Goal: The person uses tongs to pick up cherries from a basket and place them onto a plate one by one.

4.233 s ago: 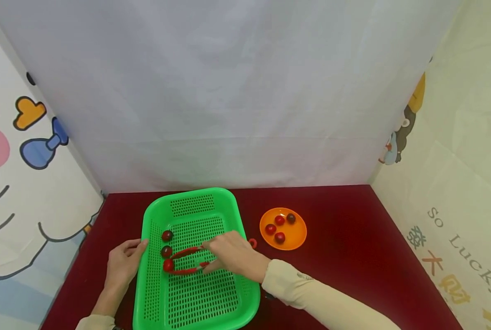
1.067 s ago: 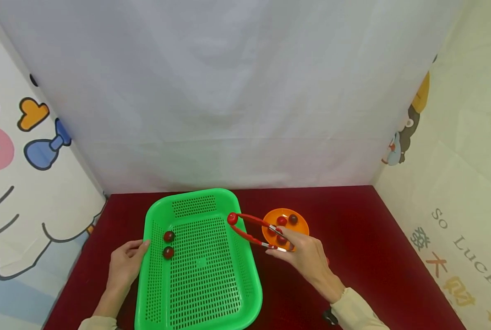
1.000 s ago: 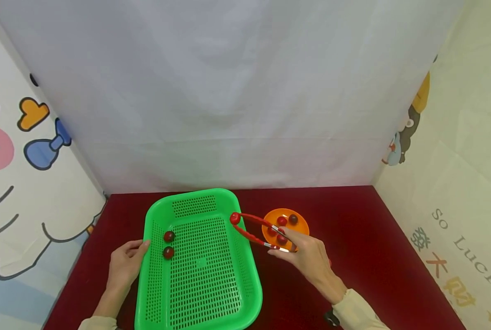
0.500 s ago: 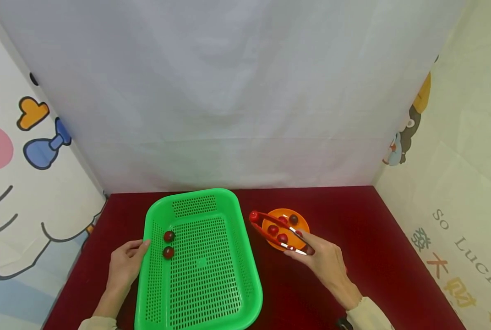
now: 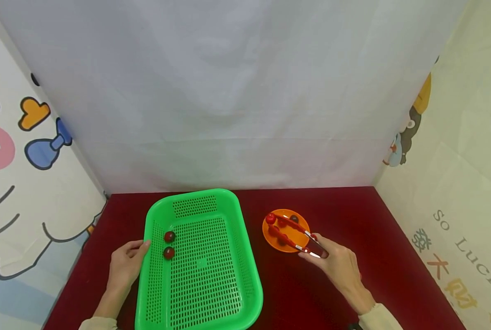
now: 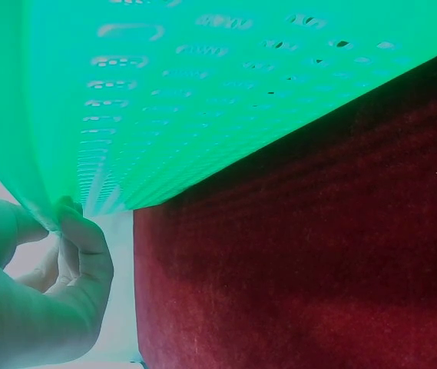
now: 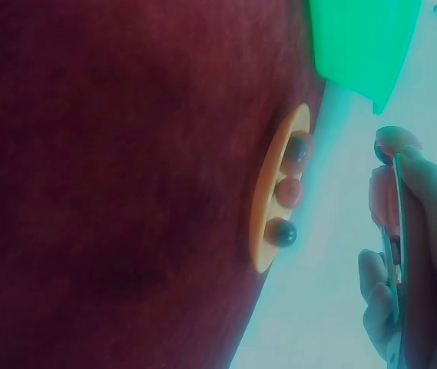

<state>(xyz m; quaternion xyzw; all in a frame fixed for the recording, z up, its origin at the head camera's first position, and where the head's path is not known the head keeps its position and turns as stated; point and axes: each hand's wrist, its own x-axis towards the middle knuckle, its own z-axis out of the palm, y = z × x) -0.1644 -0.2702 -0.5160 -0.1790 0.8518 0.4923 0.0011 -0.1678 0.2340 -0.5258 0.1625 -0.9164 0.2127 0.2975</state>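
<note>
My left hand (image 5: 123, 263) pinches the left rim of a green perforated plastic basket (image 5: 251, 261); the left wrist view shows thumb and fingers on its edge. Two dark red cherry tomatoes (image 5: 169, 252) lie inside, near its left wall. My right hand (image 5: 344, 266) grips red-armed tongs (image 5: 286, 240) with metal handles. A bright red cherry tomato (image 5: 271, 218) is held at their tips, above the left side of an orange plate (image 5: 295, 235). Several cherry tomatoes lie on that plate, partly hidden by the tongs. In the right wrist view, the held tomato (image 7: 395, 142) is raised above the plate (image 7: 260, 207).
A dark red cloth (image 5: 344, 215) covers the table. Behind it hangs a white curtain (image 5: 245, 114). Printed cartoon panels stand at the left and right sides. The basket stands left of the plate, a strip of cloth between them.
The tongs took up the red cherry tomato from the basket, and my right hand carried it rightward over the basket's rim to the plate. My left hand has stayed at the rim.
</note>
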